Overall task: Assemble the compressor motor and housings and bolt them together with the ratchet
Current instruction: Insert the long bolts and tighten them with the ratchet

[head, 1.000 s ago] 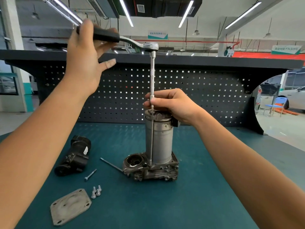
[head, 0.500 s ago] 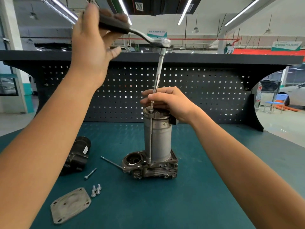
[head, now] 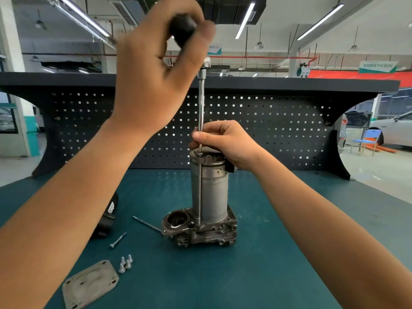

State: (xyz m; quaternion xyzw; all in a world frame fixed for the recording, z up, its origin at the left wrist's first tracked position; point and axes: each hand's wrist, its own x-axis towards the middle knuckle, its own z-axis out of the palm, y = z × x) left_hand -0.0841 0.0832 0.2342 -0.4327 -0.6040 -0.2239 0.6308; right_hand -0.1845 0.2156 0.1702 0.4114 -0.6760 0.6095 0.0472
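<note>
Teal bench, signs unreadable; left grip around ratchet handle, right grip around extension atop motor.

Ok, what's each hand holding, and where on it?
Left hand grips the ratchet by its black handle; right hand pinches the extension bar near its lower end, above the motor.

Bright overhead strip lights; raised left hand motion-blurred.
</note>
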